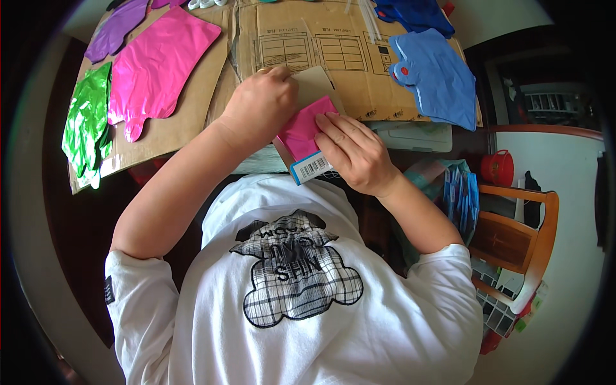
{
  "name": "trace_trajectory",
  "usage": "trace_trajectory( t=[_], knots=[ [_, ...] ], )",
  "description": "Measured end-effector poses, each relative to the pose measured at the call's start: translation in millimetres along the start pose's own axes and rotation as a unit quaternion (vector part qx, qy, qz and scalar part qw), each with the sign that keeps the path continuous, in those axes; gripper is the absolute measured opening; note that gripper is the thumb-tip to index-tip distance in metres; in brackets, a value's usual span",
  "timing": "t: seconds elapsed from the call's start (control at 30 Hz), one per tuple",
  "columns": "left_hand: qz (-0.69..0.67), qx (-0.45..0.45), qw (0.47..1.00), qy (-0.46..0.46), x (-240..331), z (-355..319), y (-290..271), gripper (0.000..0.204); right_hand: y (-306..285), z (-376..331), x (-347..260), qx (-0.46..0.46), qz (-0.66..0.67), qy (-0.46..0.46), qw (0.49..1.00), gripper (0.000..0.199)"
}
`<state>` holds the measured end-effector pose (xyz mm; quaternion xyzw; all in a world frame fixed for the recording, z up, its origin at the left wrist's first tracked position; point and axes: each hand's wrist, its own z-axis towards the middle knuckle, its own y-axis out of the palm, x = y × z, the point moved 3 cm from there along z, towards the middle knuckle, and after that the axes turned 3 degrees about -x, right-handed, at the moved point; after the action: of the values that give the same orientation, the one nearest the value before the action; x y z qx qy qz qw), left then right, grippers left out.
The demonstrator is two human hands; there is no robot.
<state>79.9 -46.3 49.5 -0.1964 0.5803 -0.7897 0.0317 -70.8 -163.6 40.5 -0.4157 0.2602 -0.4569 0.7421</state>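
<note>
A folded piece of shiny pink foil point(303, 130) lies over a grey-brown card point(314, 82) at the near edge of the table. At its lower end shows a blue-edged white label point(312, 168) with a barcode. My right hand point(355, 153) is on the pink foil from the right, fingers pressed together on top of it and the thumb near the label. My left hand point(264, 99) is closed in a fist against the card's left side. Its fingertips are turned away, so what they pinch is hidden.
Cardboard point(359, 90) covers the table. Flat pink point(163, 67), green point(88, 122) and purple foil shapes point(117, 29) lie on the left, light blue point(437, 78) and dark blue ones point(417, 14) on the right. A wooden chair point(513, 224) and red bucket point(496, 168) stand at right.
</note>
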Motion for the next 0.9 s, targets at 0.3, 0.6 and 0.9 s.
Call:
trace_trajectory(
  t=[0.3, 0.6, 0.9],
  knots=[
    [-0.057, -0.053, 0.995, -0.056, -3, -13, -15, 0.020, 2, 0, -5, -0.003, 0.014, 0.010, 1.000, 0.023],
    [0.016, 0.000, 1.000, 0.005, 11, -20, -3, 0.005, 5, -1, -12, -0.005, 0.003, 0.032, 0.999, 0.025],
    [-0.048, 0.084, 0.995, 0.010, -3, -15, -7, 0.007, 3, 1, -9, 0.005, 0.011, 0.002, 1.000, 0.024]
  ],
)
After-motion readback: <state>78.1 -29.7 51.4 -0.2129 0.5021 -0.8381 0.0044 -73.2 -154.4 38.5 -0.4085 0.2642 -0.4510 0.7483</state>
